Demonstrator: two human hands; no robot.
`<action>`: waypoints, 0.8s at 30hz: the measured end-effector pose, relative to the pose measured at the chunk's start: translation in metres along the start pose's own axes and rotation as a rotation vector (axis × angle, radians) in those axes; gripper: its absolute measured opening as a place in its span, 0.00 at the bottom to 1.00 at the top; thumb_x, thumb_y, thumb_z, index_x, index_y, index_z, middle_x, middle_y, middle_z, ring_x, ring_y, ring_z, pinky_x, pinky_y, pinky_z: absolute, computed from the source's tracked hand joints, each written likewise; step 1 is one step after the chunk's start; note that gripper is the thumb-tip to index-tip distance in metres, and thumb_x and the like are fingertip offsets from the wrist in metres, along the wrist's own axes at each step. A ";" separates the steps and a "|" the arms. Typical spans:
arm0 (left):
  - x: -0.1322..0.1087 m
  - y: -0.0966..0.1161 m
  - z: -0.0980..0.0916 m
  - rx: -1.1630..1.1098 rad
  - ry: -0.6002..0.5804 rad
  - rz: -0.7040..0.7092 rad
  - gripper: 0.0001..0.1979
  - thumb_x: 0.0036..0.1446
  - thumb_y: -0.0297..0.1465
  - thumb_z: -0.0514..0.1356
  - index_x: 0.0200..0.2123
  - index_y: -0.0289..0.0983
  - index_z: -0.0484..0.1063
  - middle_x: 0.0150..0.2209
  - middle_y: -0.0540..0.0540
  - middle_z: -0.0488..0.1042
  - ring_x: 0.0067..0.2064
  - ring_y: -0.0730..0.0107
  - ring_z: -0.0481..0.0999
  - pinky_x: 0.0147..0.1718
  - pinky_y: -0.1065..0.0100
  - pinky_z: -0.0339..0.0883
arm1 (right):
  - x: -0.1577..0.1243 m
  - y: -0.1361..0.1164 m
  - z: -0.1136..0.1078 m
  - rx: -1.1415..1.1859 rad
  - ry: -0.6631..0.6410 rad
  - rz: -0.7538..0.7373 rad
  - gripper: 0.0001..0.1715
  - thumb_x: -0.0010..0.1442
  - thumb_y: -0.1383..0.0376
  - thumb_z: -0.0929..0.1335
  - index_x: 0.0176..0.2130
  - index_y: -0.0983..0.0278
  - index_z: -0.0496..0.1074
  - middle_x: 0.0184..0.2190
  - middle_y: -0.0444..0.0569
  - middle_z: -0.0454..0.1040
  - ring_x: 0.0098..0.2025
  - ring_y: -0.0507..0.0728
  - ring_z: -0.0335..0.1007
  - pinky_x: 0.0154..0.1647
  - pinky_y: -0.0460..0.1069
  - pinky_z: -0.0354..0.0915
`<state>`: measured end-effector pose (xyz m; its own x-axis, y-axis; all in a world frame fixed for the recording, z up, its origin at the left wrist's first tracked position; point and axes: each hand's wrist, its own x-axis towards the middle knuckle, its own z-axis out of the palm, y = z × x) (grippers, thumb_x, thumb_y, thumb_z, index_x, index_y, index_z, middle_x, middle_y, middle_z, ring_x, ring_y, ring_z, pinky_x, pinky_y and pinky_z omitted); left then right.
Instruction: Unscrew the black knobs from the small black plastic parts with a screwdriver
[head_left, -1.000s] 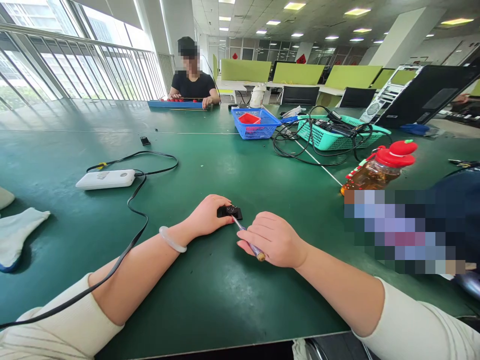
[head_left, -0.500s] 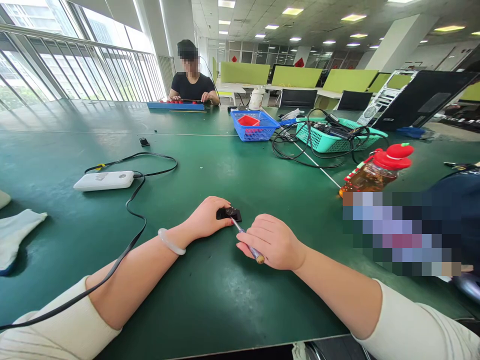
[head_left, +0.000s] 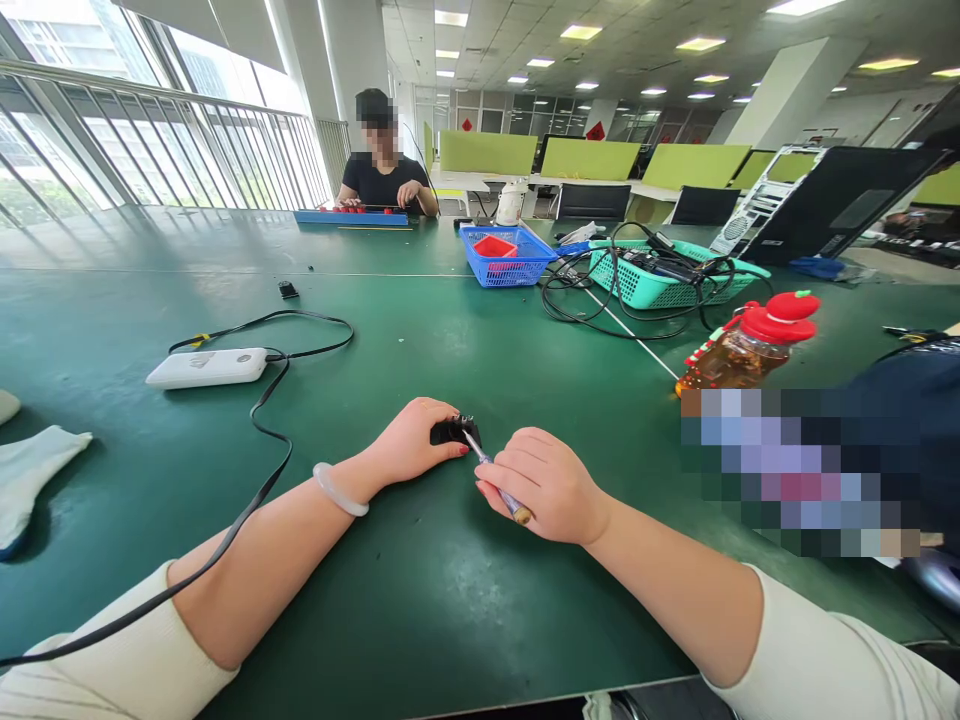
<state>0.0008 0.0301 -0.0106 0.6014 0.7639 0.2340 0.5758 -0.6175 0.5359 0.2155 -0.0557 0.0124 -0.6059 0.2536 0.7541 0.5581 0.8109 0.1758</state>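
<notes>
My left hand is closed on a small black part, pinched between thumb and fingers just above or on the green table. What kind of part it is I cannot make out. My right hand grips a screwdriver with a see-through handle and brown end. The metal shaft slants up and to the left, and its tip meets the right side of the black part. Fingers hide some of the part and much of the handle.
A white power bank with a black cable lies left; the cable crosses my left forearm. A small black piece sits beyond. Blue basket, teal basket of cables and red-capped bottle stand right. Another person sits opposite.
The black part has tilted in my left hand, its face turned more toward the screwdriver. The screwdriver tip stays against it. The whole view has shifted slightly.
</notes>
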 end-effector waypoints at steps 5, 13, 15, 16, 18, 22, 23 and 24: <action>0.000 0.004 -0.003 -0.004 -0.023 -0.007 0.18 0.54 0.42 0.67 0.46 0.40 0.77 0.50 0.43 0.79 0.55 0.52 0.73 0.57 0.52 0.66 | 0.000 0.003 0.000 0.039 0.033 0.075 0.03 0.62 0.70 0.68 0.37 0.62 0.74 0.25 0.45 0.72 0.29 0.53 0.65 0.34 0.50 0.63; 0.000 0.007 -0.004 -0.016 -0.022 0.021 0.17 0.52 0.42 0.67 0.43 0.42 0.77 0.50 0.44 0.79 0.54 0.52 0.74 0.57 0.51 0.66 | -0.006 0.013 0.007 0.234 0.107 0.462 0.06 0.63 0.67 0.68 0.37 0.61 0.77 0.29 0.46 0.80 0.30 0.53 0.73 0.35 0.48 0.69; 0.000 0.008 -0.005 -0.018 -0.037 0.027 0.16 0.52 0.42 0.67 0.43 0.42 0.78 0.50 0.44 0.79 0.54 0.52 0.74 0.57 0.51 0.66 | -0.009 0.018 0.011 0.344 0.072 0.674 0.08 0.63 0.64 0.68 0.35 0.60 0.78 0.30 0.46 0.81 0.30 0.53 0.75 0.34 0.48 0.70; 0.000 0.009 -0.006 -0.018 -0.042 0.027 0.15 0.52 0.41 0.67 0.42 0.42 0.78 0.50 0.44 0.79 0.54 0.52 0.74 0.57 0.50 0.66 | -0.011 0.022 0.013 0.389 0.057 0.775 0.09 0.63 0.62 0.68 0.35 0.60 0.78 0.30 0.46 0.81 0.30 0.53 0.75 0.33 0.48 0.70; 0.001 0.009 -0.006 -0.021 -0.044 0.024 0.16 0.53 0.41 0.66 0.43 0.42 0.78 0.50 0.43 0.79 0.55 0.52 0.74 0.58 0.50 0.66 | -0.015 0.028 0.017 0.454 0.056 0.953 0.15 0.63 0.56 0.67 0.34 0.62 0.79 0.27 0.47 0.80 0.27 0.54 0.74 0.30 0.48 0.69; 0.000 0.008 -0.005 -0.027 -0.049 0.032 0.17 0.54 0.42 0.65 0.46 0.43 0.78 0.50 0.44 0.79 0.54 0.53 0.74 0.59 0.51 0.65 | -0.018 0.035 0.020 0.500 0.140 1.129 0.24 0.63 0.48 0.65 0.33 0.63 0.78 0.23 0.48 0.76 0.23 0.54 0.70 0.24 0.48 0.65; 0.000 0.008 -0.005 -0.025 -0.048 0.027 0.18 0.55 0.42 0.64 0.47 0.43 0.78 0.50 0.44 0.79 0.54 0.53 0.74 0.58 0.51 0.65 | -0.018 0.034 0.018 0.498 0.152 1.126 0.25 0.63 0.47 0.64 0.32 0.63 0.78 0.23 0.47 0.75 0.23 0.53 0.69 0.24 0.48 0.65; 0.000 0.008 -0.005 -0.024 -0.045 0.021 0.19 0.55 0.42 0.64 0.48 0.43 0.77 0.50 0.44 0.79 0.54 0.53 0.74 0.58 0.51 0.65 | -0.017 0.033 0.017 0.491 0.156 1.104 0.26 0.64 0.47 0.64 0.32 0.63 0.78 0.22 0.47 0.74 0.23 0.53 0.69 0.24 0.48 0.65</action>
<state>0.0022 0.0260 -0.0024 0.6378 0.7412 0.2093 0.5495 -0.6284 0.5507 0.2345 -0.0245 -0.0050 0.1523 0.8943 0.4207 0.4358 0.3213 -0.8408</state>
